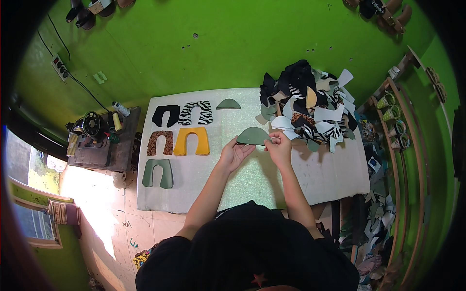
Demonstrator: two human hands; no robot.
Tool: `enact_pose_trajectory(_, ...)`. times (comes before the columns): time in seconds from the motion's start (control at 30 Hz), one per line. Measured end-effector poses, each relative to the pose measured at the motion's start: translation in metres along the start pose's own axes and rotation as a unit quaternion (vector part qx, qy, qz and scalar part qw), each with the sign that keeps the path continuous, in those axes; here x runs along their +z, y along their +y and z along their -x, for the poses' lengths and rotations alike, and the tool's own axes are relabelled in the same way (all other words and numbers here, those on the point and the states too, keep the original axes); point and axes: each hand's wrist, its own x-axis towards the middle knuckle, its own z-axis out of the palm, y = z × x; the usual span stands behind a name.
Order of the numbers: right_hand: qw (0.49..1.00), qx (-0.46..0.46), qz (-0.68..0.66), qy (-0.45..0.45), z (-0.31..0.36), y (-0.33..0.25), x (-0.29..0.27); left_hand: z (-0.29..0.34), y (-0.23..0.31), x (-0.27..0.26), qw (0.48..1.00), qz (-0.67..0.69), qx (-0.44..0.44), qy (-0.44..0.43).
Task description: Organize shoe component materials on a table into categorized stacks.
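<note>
Above the middle of the table I hold a green half-moon piece [253, 136], its curved edge facing away from me. My left hand [235, 155] is palm up, with the thumb at the piece's left end and the fingers beneath its straight edge. At the right end, my right hand [279, 147] pinches it. A similar green half-moon piece [228, 104] lies farther off on the table. To the left sit U-shaped pieces: black [165, 115], zebra-striped [204, 104], leopard-patterned [168, 142], yellow [204, 150] and green [166, 178].
A large heap of mixed scraps [326, 114] covers the table's [330, 177] far right. Left of the table, a sewing machine [91, 127] stands on a dark stand with thread spools. A wooden rack [394, 127] with shoes lines the right wall. More scraps [381, 220] lie below.
</note>
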Motion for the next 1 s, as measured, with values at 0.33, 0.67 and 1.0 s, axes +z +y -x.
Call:
enact_pose_trajectory(0.33,1.0,-0.008,0.016,0.025,0.001,0.008,0.004,0.001,0.001,0.0,1.0,0.007,-0.013,-0.017)
enact_pose_trajectory(0.67,0.996,-0.035,0.073,0.048,0.002,0.008,0.005,0.001,-0.001,-0.003,0.996,-0.081,0.013,-0.024)
enact_pose_trajectory(1.0,0.996,-0.004,0.079,-0.048,-0.016,0.026,-0.012,0.004,0.007,-0.001,0.991,-0.134,0.019,-0.006)
